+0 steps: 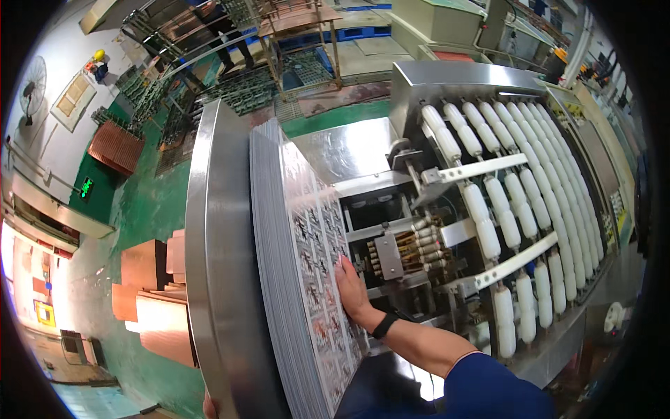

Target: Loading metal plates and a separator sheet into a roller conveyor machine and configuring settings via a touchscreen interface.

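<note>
A thick stack of thin flat panels (276, 265) leans on edge against an upright stainless-steel plate (202, 279). The outermost panel's face (321, 244) carries rows of a dark, white and reddish pattern under a glossy surface. My right hand (352, 288), with a black band on the wrist, rests against the right side of this face, its fingers stretched out. Only a sliver of my left hand (209, 406) shows at the bottom, touching the steel plate's left edge; its fingers are mostly hidden.
Right of the stack stands a conveyor with rows of white rollers (513, 202), light cross bars and an exposed brass-coloured mechanism (401, 253). Copper-coloured sheets (164, 314) lie at the left. Behind are metal racks (241, 91), a table (296, 21) and a person's legs (234, 49).
</note>
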Motion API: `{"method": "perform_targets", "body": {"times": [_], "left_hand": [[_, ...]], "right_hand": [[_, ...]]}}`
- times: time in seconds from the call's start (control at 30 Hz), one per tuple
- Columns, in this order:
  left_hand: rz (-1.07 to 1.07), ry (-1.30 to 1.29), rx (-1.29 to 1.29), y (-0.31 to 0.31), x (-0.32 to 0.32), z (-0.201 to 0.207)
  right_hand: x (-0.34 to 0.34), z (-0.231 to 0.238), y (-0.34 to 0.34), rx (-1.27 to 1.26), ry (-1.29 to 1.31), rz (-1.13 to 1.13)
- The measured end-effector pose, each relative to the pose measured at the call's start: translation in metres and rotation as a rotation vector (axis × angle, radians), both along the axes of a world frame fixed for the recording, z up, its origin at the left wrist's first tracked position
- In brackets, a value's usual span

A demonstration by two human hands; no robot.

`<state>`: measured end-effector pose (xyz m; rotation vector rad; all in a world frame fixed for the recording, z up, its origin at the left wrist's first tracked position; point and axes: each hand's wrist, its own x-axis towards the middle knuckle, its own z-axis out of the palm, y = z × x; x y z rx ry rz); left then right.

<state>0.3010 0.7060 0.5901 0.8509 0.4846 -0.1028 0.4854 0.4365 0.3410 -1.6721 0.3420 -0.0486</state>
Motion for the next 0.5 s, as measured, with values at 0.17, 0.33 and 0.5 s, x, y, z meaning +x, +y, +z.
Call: {"method": "perform_targets", "body": {"times": [0.17,0.33,0.5], "left_hand": [[0.219,-0.046,0.289,0.013,-0.014,-0.05],[0.094,-0.87,1.018,-0.056,0.024,0.016],[0.334,-0.881,1.606,-0.042,-0.017,0.011]], "right_hand": [[-0.008,0.019,0.004,0.003,-0.011,-0.006],[-0.014,0.02,-0.013,0.179,-0.013,0.079],[-0.028,0.049,-0.019,0.153,-0.142,0.046]]}}
